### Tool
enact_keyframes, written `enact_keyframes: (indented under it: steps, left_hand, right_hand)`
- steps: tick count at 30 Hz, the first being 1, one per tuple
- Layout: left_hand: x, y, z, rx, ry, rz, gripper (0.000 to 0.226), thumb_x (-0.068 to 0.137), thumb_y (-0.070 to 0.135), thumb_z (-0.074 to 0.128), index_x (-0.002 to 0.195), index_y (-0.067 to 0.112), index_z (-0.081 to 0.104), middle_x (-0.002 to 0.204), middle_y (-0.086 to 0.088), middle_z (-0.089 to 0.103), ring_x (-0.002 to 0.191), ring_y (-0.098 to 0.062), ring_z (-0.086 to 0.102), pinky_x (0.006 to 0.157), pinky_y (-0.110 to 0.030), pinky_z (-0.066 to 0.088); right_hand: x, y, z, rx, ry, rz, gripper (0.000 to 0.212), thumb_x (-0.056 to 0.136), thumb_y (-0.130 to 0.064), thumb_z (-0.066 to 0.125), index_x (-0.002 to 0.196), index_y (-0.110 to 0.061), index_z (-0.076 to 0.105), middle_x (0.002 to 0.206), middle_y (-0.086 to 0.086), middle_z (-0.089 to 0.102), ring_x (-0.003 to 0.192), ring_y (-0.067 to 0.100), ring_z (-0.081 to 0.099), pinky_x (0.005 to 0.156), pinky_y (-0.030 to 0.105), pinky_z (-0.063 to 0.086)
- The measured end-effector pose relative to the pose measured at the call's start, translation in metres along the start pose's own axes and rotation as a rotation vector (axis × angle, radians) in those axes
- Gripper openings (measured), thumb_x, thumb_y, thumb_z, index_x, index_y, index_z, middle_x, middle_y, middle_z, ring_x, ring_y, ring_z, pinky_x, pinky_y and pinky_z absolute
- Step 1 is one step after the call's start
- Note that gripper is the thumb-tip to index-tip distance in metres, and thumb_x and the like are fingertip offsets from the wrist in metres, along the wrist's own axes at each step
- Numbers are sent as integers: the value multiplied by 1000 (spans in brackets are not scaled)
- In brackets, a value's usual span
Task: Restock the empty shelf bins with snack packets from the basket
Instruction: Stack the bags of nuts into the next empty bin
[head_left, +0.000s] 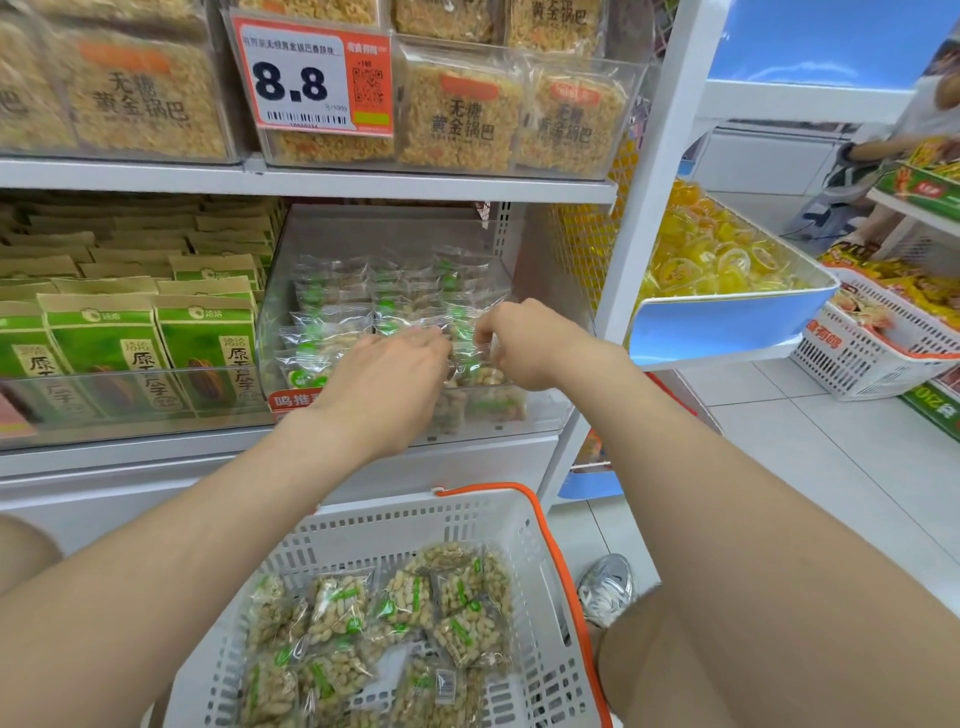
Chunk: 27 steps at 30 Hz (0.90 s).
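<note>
Right hand (524, 343) pinches a snack packet (475, 358) with curled fingers inside the clear shelf bin (363, 228); the left hand (387, 371) lies flat-fingered on the rows beside it. Below, the white basket (374, 525) holds more loose packets (405, 618).

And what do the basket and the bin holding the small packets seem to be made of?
Basket: likely moulded white plastic, matte, judging by its slotted walls. Shelf bin: clear glossy plastic, perhaps acrylic; packets show through its walls.
</note>
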<state>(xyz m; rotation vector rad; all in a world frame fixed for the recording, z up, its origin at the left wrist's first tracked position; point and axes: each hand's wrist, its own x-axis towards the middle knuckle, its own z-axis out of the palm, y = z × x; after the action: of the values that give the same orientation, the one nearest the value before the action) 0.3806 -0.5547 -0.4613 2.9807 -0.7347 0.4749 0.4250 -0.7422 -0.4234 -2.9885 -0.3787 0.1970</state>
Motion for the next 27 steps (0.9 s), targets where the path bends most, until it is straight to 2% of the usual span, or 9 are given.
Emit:
enact_keyframes:
  steps: [6, 10, 13, 16, 19, 21, 23, 24, 27]
  left_hand:
    - [0, 8, -6, 41, -39, -21, 19, 110, 27, 40, 121, 18, 52, 125, -1, 62, 110, -27, 62, 77, -38, 31]
    - [0, 7, -1, 36, -37, -32, 47, 107, 47, 34, 138, 14, 51, 143, -4, 55, 131, -26, 53, 100, -45, 43]
    - [-3, 10, -2, 93, -166, -60, 78, 102, 68, 26, 153, 11, 37, 161, -9, 39, 147, -29, 38, 115, -49, 37]
    - [-3, 7, -4, 124, -279, -43, 92, 99, 74, 27, 164, 10, 17, 174, -11, 13, 159, -29, 17, 125, -50, 25]
    - [-4, 5, -3, 205, -262, -58, 100, 97, 79, 25, 166, 9, 7, 175, -12, 7, 161, -34, 5, 127, -55, 14]
    - [-3, 6, 1, 262, -262, -93, 106, 93, 83, 23, 166, 9, 2, 175, -14, 5, 160, -39, 4, 127, -58, 12]
    - [0, 3, 4, 251, -257, -133, 109, 89, 88, 21, 166, 12, 2, 175, -13, 8, 160, -42, 6, 126, -61, 11]
    - [2, -1, 5, 235, -248, -146, 109, 87, 90, 20, 166, 16, 4, 174, -13, 11, 159, -42, 8, 125, -62, 11]
    - [7, -13, 11, 188, -248, -131, 113, 82, 95, 14, 167, 22, 4, 174, -11, 13, 159, -43, 8, 125, -62, 14]
  right_hand:
    - [3, -3, 4, 10, 127, 88, 33, 95, -10, 66, 126, -21, 69, 129, 12, 55, 111, 37, 60, 89, 44, 55]
    - [1, -5, 8, 50, 169, 220, 46, 96, -14, 69, 137, -11, 47, 131, 17, 45, 106, 42, 58, 80, 44, 48]
    - [3, -1, 11, 170, 97, 263, 44, 98, -17, 67, 136, -6, 48, 130, 18, 55, 97, 33, 57, 74, 38, 49]
    - [3, 11, 4, 344, 56, 273, 53, 91, -22, 77, 136, -6, 54, 123, 13, 62, 92, 27, 65, 63, 31, 58]
    - [1, 19, -6, 576, -1, 316, 65, 90, -18, 71, 146, -2, 42, 138, 16, 54, 110, 33, 63, 85, 45, 61]
    - [5, 12, -6, 612, 113, 294, 57, 94, -22, 59, 144, 3, 45, 145, 18, 52, 117, 31, 60, 89, 47, 56]
    - [11, 3, 1, 446, 256, 251, 57, 96, -38, 50, 141, -2, 47, 147, 20, 49, 122, 33, 54, 93, 46, 49]
    - [15, 0, 8, 279, 283, 212, 63, 98, -45, 44, 147, -5, 43, 155, 21, 41, 137, 38, 44, 105, 51, 43]
    - [33, -2, 32, 0, 175, 134, 75, 105, -62, 21, 164, -16, 21, 173, 13, 10, 160, 33, 8, 126, 61, 14]
